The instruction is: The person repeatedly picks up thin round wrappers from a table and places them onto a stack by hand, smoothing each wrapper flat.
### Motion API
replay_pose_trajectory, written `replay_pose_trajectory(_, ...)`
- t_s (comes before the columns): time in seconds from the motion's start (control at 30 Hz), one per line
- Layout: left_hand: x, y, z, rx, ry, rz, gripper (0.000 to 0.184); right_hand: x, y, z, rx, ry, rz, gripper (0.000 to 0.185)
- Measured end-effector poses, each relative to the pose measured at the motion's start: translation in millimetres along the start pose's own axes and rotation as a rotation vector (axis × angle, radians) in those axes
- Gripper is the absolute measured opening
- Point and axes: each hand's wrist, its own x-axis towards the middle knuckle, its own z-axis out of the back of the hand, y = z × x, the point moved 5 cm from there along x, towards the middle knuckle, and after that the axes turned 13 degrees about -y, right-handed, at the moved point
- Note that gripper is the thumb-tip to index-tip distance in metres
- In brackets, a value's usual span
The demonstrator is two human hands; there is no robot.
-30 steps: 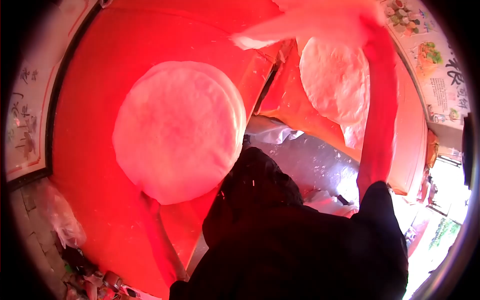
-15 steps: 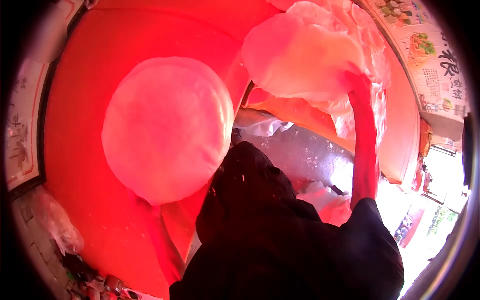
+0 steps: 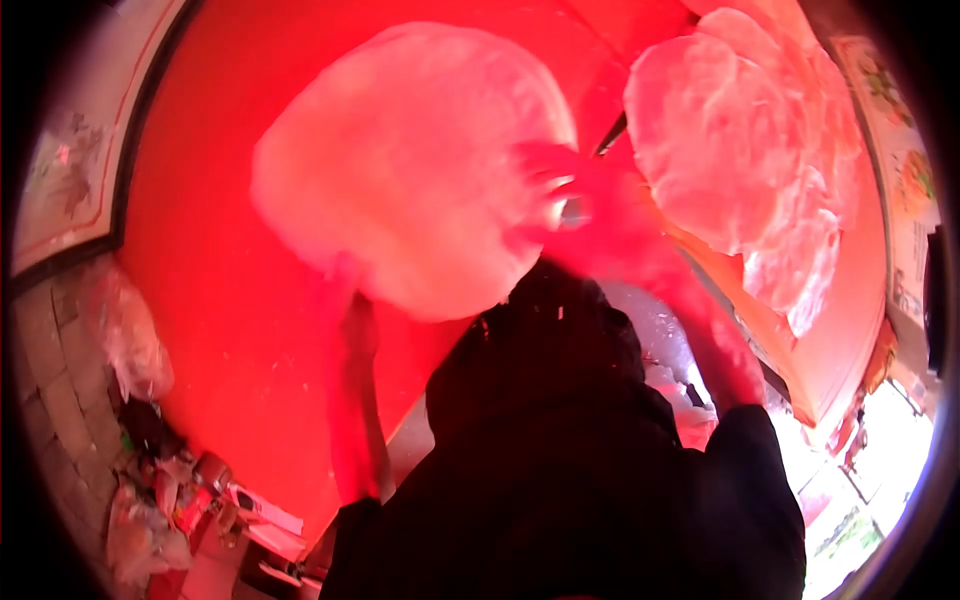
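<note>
The big round pancake (image 3: 410,150) looks soft and mostly smooth, with a matt, doughy face and faint creases toward its rim. The pile of pancakes (image 3: 715,150) looks rougher, wrinkled and bumpy, with a slight shine in its lower folds. The red tabletop (image 3: 230,330) appears smooth, marked by pale specks. The dark jacket (image 3: 590,480) is matt cloth, the bag (image 3: 130,340) crinkled, see-through plastic with glossy highlights, and the tiles (image 3: 60,390) look dull

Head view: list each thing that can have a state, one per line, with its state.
Round sheet: spread out, outline uneven
Sheets at right: overlapping, wrinkled
Left hand: at round sheet's near edge, grip unclear
Right hand: blurred, at its right edge, grip unclear
Plastic bags: crumpled
</note>
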Motion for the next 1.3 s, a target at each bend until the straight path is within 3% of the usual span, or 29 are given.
replay_pose_trajectory(0.03, -8.3, -8.7, 7.7, -0.005, -0.017, -0.023, 0.038, 1.7, 20.5, -36.4, 0.068, 0.136, 0.131, 0.074)
replay_pose_trajectory(0.1, -15.8, -23.6, 13.9, -0.014, -0.024, -0.058, 0.038, 1.6, 33.5, -85.8, 0.258, 0.229, 0.196, 0.074)
replay_pose_trajectory(0.17, -19.2, -32.8, 20.4, -0.03, -0.033, -0.076, 0.038, 5.7, 25.0, -101.7, 0.148, 0.219, 0.188, 0.07)
replay_pose_trajectory(0.27, -21.0, -41.4, 32.1, -0.066, -0.045, -0.093, 0.038, 20.7, 12.0, -95.2, 0.3, 0.418, -0.175, 0.065)
replay_pose_trajectory(0.37, -22.5, -43.4, 42.9, -0.092, -0.064, -0.095, 0.038, 27.9, 12.8, -100.0, 0.251, 0.399, -0.104, 0.05)
replay_pose_trajectory(0.57, -26.2, -51.7, 55.3, -0.111, -0.1, -0.115, 0.038, 37.7, -3.4, -107.5, 0.602, 0.491, -0.317, 0.044)
replay_pose_trajectory(0.77, -29.7, -58.7, 61.7, -0.112, -0.13, -0.134, 0.038, 39.5, -13.1, -125.8, 0.592, 0.585, -0.311, 0.041)
replay_pose_trajectory(0.87, -31.4, -61.7, 63.8, -0.106, -0.142, -0.137, 0.039, 44.3, -17.7, -124.3, 0.575, 0.494, -0.354, 0.038)
replay_pose_trajectory(0.97, -30.2, -63.1, 64.4, -0.106, -0.146, -0.138, 0.039, 42.4, -19.5, -118.3, 0.334, 0.239, -0.216, 0.04)
replay_pose_trajectory(1.07, -30.1, -63.9, 65.8, -0.101, -0.151, -0.137, 0.039, 21.7, 33.4, -124.6, 0.031, 0.101, 0.209, 0.054)
replay_pose_trajectory(1.17, -34.4, -68.6, 68.2, -0.098, -0.155, -0.15, 0.039, 32.8, 22.9, -137.3, 0.091, 0.339, -0.07, 0.066)
replay_pose_trajectory(1.3, -38.3, -69.1, 75.7, -0.107, -0.163, -0.149, 0.039, 35.7, 29.6, -128.8, 0.098, 0.348, 0.051, 0.066)
